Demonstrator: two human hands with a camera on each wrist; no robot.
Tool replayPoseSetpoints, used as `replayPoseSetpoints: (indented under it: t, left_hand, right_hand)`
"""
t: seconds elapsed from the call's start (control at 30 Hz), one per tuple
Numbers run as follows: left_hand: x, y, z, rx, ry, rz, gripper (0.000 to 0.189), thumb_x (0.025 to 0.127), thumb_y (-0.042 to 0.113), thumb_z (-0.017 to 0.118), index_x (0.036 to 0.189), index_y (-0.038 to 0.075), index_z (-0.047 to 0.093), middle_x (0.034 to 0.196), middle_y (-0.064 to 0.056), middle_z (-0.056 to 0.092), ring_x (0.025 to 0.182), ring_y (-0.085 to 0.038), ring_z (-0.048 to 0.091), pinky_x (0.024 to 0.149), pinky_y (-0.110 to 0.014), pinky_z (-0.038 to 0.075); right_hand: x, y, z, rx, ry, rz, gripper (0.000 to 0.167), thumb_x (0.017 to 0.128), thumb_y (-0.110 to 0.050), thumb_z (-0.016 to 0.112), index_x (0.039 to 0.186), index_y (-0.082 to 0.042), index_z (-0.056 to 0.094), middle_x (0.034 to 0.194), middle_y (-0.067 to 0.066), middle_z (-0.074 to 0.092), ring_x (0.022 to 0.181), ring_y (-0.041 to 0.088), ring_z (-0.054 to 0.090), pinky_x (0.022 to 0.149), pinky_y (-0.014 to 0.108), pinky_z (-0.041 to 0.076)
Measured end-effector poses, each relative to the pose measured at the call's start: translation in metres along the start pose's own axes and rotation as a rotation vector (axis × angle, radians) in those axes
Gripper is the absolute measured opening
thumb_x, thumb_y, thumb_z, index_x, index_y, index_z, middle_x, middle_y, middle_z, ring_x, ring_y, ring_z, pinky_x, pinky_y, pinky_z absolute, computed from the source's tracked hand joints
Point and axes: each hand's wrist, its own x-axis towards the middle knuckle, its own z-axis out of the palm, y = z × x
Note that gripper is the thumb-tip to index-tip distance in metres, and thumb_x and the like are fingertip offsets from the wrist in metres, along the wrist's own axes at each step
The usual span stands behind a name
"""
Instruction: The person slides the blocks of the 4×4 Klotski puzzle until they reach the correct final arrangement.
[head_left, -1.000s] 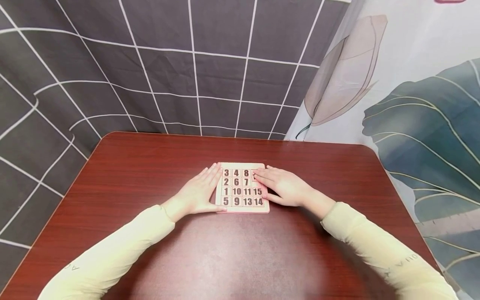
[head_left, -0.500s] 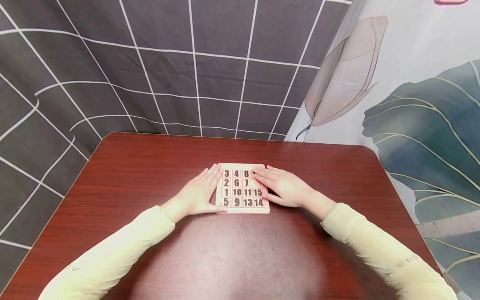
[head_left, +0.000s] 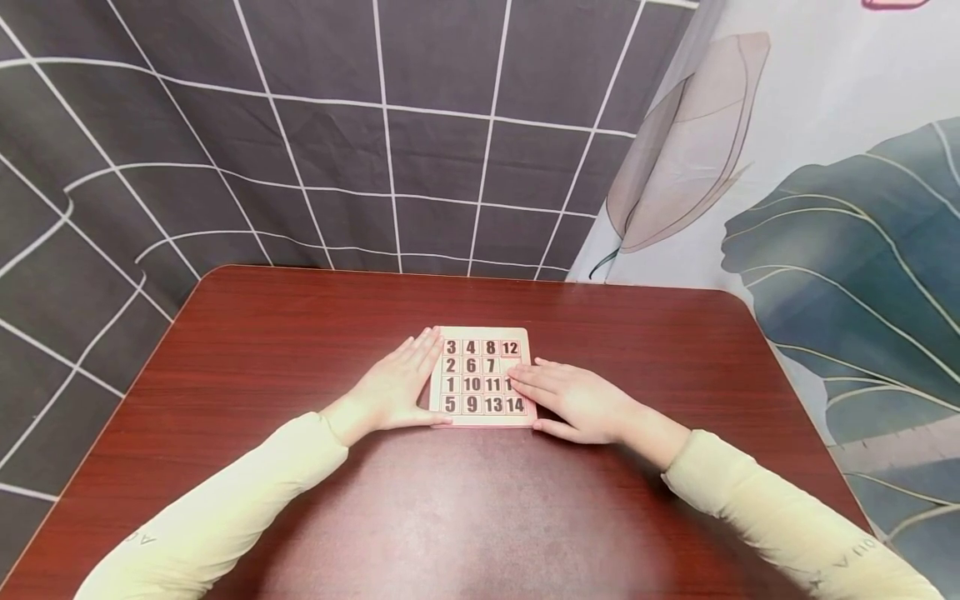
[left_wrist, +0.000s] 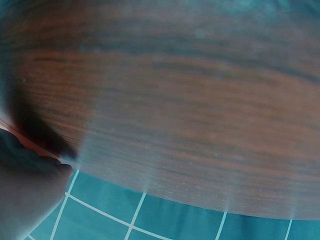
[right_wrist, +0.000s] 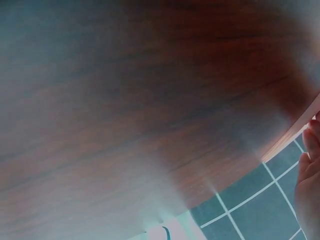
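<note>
Because its numerals stand upright to the head camera, the number slide puzzle reads plainly from the wearer's side, lying flat near the middle of the surface, between the two hands. It is a smooth, pale cream board with rounded corners and a pinkish rim, so nearly square that I cannot tell a long axis; its top edge points toward the far side. The square tiles carry bold black figures inside thin red outlines: 3, 4, 8, 12 along the top, then 2, 6, 7 beside a bare slot, then 1, 10, 11 and a partly covered tile showing a 1, then 5, 9, 13, 14.

The left hand is spread wide, its straight fingers at the left edge and its thumb at the lower left corner. The right hand has straight fingers too, their tips on the right column, its thumb near the lower right edge.

Pale yellow sleeves bear dark lettering, only partly legible. Red-brown wood grain gleams across the surface. Behind hang a dark grey curtain with white grid lines and a white leaf-print curtain.
</note>
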Motion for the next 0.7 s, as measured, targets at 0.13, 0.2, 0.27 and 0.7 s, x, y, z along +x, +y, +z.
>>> replayPoseSetpoints:
  t: [0.13, 0.2, 0.27, 0.7]
  left_hand:
    - [0.000, 0.000, 0.000, -0.006, 0.006, 0.004, 0.119, 0.088, 0.070, 0.070, 0.163, -0.011, 0.027, 0.173, -0.029, 0.023, 0.163, -0.041, 0.026, 0.133, -0.051, 0.029]
    - [0.000, 0.000, -0.001, -0.006, 0.010, 0.007, 0.118, 0.088, 0.070, 0.071, 0.162, -0.012, 0.027, 0.173, -0.030, 0.024, 0.162, -0.041, 0.026, 0.133, -0.052, 0.029]
    - [0.000, 0.000, 0.000, -0.004, 0.006, 0.005, 0.119, 0.088, 0.070, 0.070, 0.163, -0.011, 0.027, 0.173, -0.030, 0.023, 0.163, -0.041, 0.026, 0.133, -0.052, 0.029]
    - [0.001, 0.001, 0.000, -0.014, -0.015, -0.007, 0.121, 0.088, 0.073, 0.069, 0.164, -0.010, 0.023, 0.174, -0.028, 0.021, 0.164, -0.039, 0.023, 0.135, -0.050, 0.025]
  right_hand:
    - [0.004, 0.004, 0.001, -0.002, 0.020, -0.004, 0.060, 0.101, -0.037, 0.070, 0.148, -0.001, 0.060, 0.156, 0.014, 0.059, 0.146, 0.027, 0.057, 0.123, 0.051, 0.044]
    - [0.007, 0.007, 0.001, 0.002, 0.013, 0.005, 0.061, 0.101, -0.037, 0.070, 0.149, 0.000, 0.059, 0.158, 0.014, 0.058, 0.147, 0.027, 0.056, 0.124, 0.051, 0.043]
    - [0.009, 0.010, 0.001, 0.001, 0.001, 0.020, 0.061, 0.101, -0.037, 0.069, 0.150, 0.000, 0.059, 0.159, 0.013, 0.057, 0.148, 0.027, 0.055, 0.125, 0.051, 0.042]
    - [0.011, 0.014, 0.001, 0.007, -0.035, 0.058, 0.063, 0.102, -0.036, 0.068, 0.153, -0.002, 0.055, 0.162, 0.013, 0.053, 0.151, 0.026, 0.051, 0.127, 0.049, 0.040]
